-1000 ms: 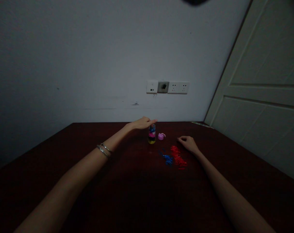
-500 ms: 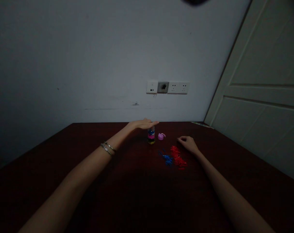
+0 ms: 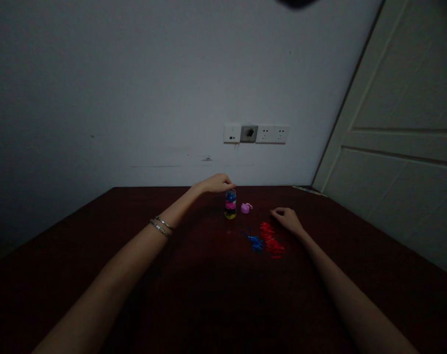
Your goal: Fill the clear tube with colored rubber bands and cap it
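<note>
Clear cylindrical jar with blue, pink, black and yellow layers [image 3: 230, 206]: standing upright on the dark red-brown table [image 3: 201, 295], near its back edge; long axis vertical, mouth pointing up.
Bare left hand [image 3: 216, 183]: bent over the jar's mouth, fingers curled in; whether touching the rim or pinching anything, cannot tell.
Bare right hand [image 3: 287, 219]: well apart from the left, low at the table, fingers curled toward the thumb; whether holding anything, cannot tell.
Small pink rounded cap with a loop [image 3: 245, 209]: off the jar, just to its right, loop pointing right.
Loose pile of thin blue pieces [image 3: 256, 243]: right and nearer than the jar.
Longer pile of bright red pieces [image 3: 271, 241]: beside the blue, slanting from far left to near right.
</note>
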Available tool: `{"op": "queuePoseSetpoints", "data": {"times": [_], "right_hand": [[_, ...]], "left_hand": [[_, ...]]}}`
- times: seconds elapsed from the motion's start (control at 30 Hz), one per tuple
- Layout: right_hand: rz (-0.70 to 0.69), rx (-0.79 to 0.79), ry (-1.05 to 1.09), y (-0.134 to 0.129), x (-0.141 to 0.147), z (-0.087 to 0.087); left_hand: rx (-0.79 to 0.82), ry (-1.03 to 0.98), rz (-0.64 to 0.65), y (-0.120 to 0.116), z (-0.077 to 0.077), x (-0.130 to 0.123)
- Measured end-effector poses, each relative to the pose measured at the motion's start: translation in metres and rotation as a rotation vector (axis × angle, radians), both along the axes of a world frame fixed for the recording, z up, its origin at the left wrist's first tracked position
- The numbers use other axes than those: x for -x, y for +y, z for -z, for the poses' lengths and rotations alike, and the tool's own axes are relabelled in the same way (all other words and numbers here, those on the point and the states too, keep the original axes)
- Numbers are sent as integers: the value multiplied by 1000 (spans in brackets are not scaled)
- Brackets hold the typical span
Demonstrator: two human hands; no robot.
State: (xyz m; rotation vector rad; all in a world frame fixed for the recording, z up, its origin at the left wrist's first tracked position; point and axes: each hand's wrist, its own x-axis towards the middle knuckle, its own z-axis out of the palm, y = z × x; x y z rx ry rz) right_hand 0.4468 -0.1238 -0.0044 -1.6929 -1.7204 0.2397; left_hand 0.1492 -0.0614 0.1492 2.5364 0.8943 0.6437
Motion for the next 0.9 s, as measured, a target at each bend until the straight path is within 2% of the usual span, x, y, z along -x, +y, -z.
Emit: {"op": "queuePoseSetpoints", "data": {"times": [0.1, 0.2, 0.33, 0.43, 0.5, 0.73, 0.8, 0.9], "right_hand": [[2, -3, -1, -2, 1, -2], [-5, -1, -1, -3, 2, -3], [-4, -5, -12, -3, 2, -3], [-11, -11, -12, -1, 0, -1], [-23, -9, -10, 1, -2, 0], [-95, 35, 48, 5, -5, -2], [-115, 67, 85, 3, -4, -11], [-170, 155, 85, -7, 2, -36]], "left_hand": [[-111, -2, -33, -3, -6, 9], [-181, -66, -131, 2, 0, 21], [-108, -71, -276, 17, 37, 41], [11, -23, -342, 24, 69, 57], [39, -35, -369, 26, 84, 66], [96, -17, -397, 25, 113, 79], [107, -14, -397, 24, 121, 79], [60, -46, -389, 23, 131, 80]]}}
